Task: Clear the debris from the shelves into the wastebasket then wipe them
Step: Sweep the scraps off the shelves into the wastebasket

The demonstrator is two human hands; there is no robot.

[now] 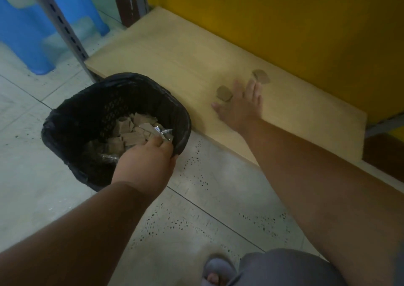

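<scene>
Now two brown cardboard scraps lie on the wooden shelf [179, 53], well apart from its front edge. One scrap [223, 93] is just beside the right hand [239, 108], at about 10 o'clock from it; the other scrap [261, 76] is at about 1 o'clock, touching or nearly touching the tips of the fingers [251, 86]. This hand lies flat on the board with its fingers straight and spread, holding nothing.

At 9 o'clock from the shelf's front edge, the wastebasket [65, 121] with a black bag stands on the tiled floor, its rim very near the board. It is already partly filled with cardboard pieces and some shiny foil. The left hand [146, 161] grips the near rim, fingers curled over the edge and into the basket.

The step in hand seems to be gathering the last scraps. To do it well, I would cup the flat hand behind both pieces and sweep them together toward 8 o'clock, with the basket rim kept tight under the shelf edge, so nothing falls on the floor. The scraps are thin and light and can slip under the fingers, so slow pressure is better. Wiping is not yet begun; no cloth is visible.
</scene>
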